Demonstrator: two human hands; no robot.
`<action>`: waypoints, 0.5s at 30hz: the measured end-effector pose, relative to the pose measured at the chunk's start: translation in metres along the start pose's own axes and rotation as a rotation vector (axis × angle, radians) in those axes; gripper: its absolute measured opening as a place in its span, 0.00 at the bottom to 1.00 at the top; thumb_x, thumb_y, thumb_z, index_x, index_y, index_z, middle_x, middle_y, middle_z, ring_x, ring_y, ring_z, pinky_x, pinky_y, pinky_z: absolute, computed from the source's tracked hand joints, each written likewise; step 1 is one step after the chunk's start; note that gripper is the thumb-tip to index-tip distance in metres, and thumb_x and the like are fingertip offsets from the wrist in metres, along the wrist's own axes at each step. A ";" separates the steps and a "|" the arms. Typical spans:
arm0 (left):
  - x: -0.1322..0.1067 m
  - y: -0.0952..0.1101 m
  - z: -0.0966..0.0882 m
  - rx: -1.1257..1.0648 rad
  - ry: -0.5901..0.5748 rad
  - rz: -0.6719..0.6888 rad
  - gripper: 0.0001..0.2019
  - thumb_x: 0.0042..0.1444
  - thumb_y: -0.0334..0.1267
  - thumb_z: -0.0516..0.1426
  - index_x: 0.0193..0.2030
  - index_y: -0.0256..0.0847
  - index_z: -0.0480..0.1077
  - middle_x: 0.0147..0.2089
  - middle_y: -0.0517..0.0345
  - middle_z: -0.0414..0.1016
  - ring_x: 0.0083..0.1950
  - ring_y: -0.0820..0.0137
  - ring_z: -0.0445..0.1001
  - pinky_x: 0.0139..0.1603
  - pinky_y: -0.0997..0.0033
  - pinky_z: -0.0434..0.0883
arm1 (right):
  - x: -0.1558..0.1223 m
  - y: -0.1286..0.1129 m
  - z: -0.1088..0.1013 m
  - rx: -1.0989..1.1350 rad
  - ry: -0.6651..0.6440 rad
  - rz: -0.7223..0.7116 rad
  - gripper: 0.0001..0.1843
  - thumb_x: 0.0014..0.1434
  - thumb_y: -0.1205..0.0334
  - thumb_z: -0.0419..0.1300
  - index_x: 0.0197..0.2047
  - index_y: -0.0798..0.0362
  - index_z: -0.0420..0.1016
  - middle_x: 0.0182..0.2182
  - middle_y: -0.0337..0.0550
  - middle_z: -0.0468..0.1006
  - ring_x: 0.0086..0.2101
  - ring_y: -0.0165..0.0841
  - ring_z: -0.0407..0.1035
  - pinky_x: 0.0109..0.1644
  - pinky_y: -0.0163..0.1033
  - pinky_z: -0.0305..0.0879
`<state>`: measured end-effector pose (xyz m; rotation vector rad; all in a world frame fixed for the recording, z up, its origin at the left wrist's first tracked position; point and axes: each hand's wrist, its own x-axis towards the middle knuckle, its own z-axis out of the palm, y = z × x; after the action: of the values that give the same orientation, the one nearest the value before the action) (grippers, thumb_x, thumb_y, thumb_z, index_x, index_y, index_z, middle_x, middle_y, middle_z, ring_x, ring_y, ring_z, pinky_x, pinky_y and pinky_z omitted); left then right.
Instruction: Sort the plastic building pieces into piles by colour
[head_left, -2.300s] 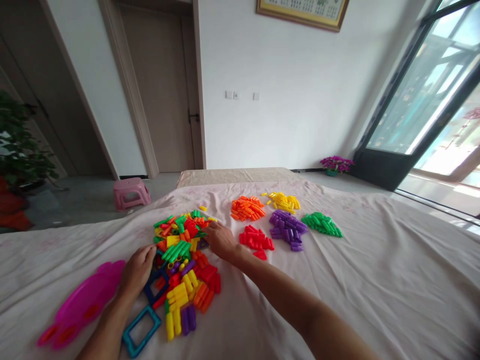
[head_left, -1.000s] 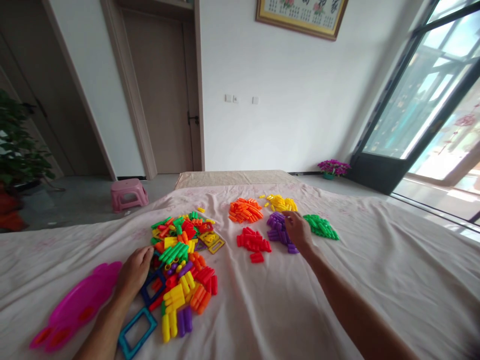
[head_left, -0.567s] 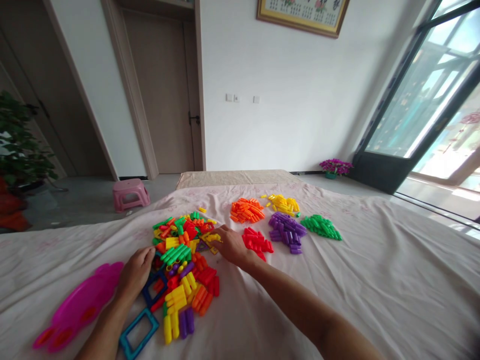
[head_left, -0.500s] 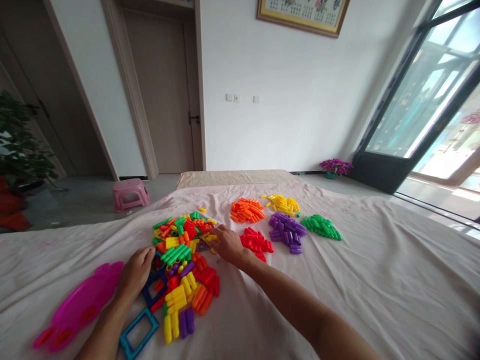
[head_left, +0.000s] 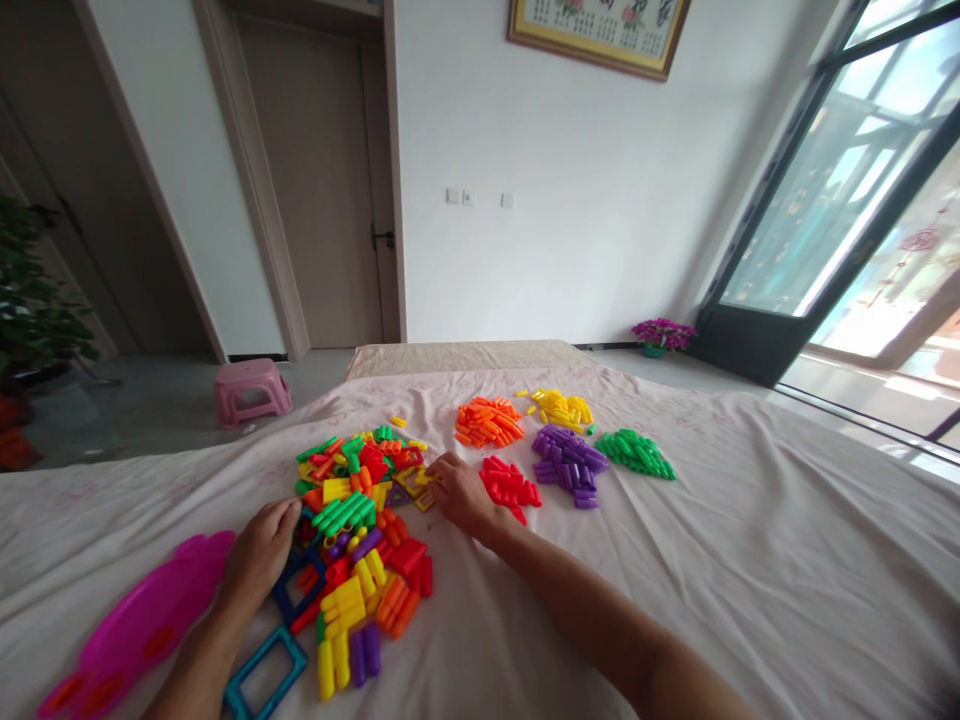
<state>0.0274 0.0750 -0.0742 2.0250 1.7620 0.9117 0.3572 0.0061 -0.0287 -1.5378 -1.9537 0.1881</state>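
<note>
My right hand is at the right edge of a mixed pile of plastic building pieces, its fingers closed on a small yellow plastic piece. Just left of those fingertips lie flat yellow and purple frame pieces. My left hand, fingers curled, rests at the pile's left side beside a dark blue square frame; its fingertips are hidden, and I cannot see what is in them. Green joined tubes lie between the hands. Closer to me are yellow tubes and a teal square frame.
Sorted heaps lie to the right: red, orange, yellow, purple and green. A magenta plastic tray is at the left. Beneath everything spreads a wrinkled pale cloth. A pink stool stands beyond.
My right hand has drawn slightly to the right, away from the pile, uncovering more of the yellow frame pieces. My left hand stays at the pile's left side. The view has shifted slightly.
</note>
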 end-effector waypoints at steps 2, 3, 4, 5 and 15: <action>0.001 -0.001 0.000 -0.006 -0.002 0.000 0.20 0.59 0.50 0.45 0.44 0.41 0.72 0.51 0.46 0.79 0.53 0.60 0.76 0.54 0.65 0.69 | -0.003 0.007 -0.007 0.055 0.059 0.017 0.12 0.59 0.67 0.57 0.46 0.50 0.74 0.44 0.44 0.74 0.40 0.32 0.71 0.45 0.35 0.67; 0.001 -0.002 0.001 -0.010 -0.005 -0.003 0.21 0.59 0.51 0.45 0.44 0.41 0.72 0.51 0.46 0.79 0.54 0.59 0.76 0.55 0.64 0.69 | -0.005 0.012 -0.012 0.079 0.096 0.038 0.12 0.59 0.67 0.58 0.46 0.50 0.75 0.43 0.43 0.74 0.38 0.32 0.72 0.44 0.35 0.68; 0.002 -0.003 0.001 -0.012 -0.009 -0.007 0.21 0.59 0.51 0.45 0.44 0.41 0.72 0.52 0.45 0.79 0.54 0.59 0.75 0.56 0.64 0.69 | -0.005 0.019 -0.018 0.099 0.138 0.066 0.12 0.58 0.67 0.58 0.46 0.50 0.75 0.42 0.43 0.75 0.36 0.31 0.72 0.42 0.35 0.68; 0.003 -0.004 0.002 -0.013 -0.013 -0.011 0.22 0.59 0.51 0.45 0.44 0.40 0.72 0.52 0.45 0.78 0.54 0.58 0.75 0.56 0.63 0.69 | -0.006 0.027 -0.026 0.111 0.183 0.096 0.12 0.58 0.67 0.58 0.45 0.51 0.75 0.41 0.44 0.75 0.33 0.30 0.71 0.40 0.34 0.68; 0.007 -0.016 0.007 -0.021 -0.028 -0.023 0.20 0.59 0.52 0.46 0.44 0.42 0.72 0.51 0.48 0.79 0.55 0.58 0.75 0.56 0.63 0.69 | 0.011 0.154 -0.121 -0.129 0.500 0.481 0.16 0.56 0.64 0.57 0.48 0.55 0.76 0.44 0.47 0.78 0.36 0.31 0.74 0.44 0.35 0.69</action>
<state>0.0195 0.0860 -0.0877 1.9910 1.7493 0.8872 0.5502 0.0312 -0.0031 -1.9019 -1.2137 -0.1200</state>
